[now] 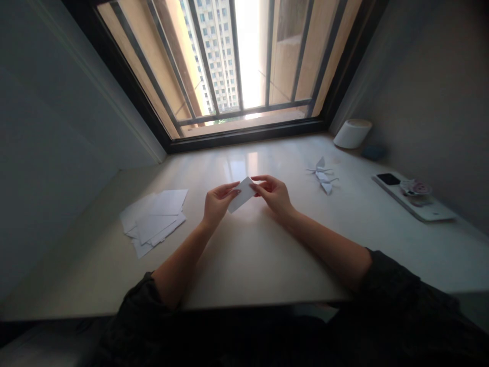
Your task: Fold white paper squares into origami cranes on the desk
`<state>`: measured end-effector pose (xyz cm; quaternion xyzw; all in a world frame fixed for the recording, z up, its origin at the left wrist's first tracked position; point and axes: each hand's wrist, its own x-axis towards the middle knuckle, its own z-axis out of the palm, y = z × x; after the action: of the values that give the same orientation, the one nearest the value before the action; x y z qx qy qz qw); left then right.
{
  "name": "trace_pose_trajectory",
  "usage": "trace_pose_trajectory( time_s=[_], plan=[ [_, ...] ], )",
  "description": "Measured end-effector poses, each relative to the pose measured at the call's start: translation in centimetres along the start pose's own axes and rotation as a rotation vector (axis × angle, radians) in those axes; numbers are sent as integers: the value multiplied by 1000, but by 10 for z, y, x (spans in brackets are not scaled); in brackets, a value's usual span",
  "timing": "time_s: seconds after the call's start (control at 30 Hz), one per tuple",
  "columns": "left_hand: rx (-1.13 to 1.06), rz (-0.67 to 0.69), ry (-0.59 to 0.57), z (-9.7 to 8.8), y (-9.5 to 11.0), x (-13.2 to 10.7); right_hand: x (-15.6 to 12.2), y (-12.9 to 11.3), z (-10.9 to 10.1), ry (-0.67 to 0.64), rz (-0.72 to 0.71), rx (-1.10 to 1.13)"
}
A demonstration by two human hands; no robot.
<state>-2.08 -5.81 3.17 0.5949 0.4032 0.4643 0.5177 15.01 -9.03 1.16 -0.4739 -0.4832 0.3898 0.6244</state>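
A small folded white paper is held in the air above the middle of the pale table. My left hand pinches its left end between thumb and fingers. My right hand pinches its right end, fingers curled round the edge. Both forearms reach out from dark sleeves at the table's near edge.
A loose stack of white paper sheets lies at the left. Two folded paper cranes sit at the right rear. Further right lie a phone on a flat white box, a small dish and a white roll. A barred window lies ahead.
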Motion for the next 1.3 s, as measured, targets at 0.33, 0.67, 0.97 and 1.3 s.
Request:
trace_pose_trajectory(
  time_s=[0.33, 0.67, 0.97, 1.3],
  plan=[
    [16, 28, 6, 1, 1, -2, -1, 0, 0, 44, -38, -30],
    [64, 21, 2, -2, -4, 1, 0, 2, -1, 88, -50, -78],
    [107, 40, 3, -5, -8, 2, 1, -2, -1, 83, -36, -115],
    [-22, 124, 120, 14, -9, -8, -4, 4, 6, -92, 128, -169]
  ],
)
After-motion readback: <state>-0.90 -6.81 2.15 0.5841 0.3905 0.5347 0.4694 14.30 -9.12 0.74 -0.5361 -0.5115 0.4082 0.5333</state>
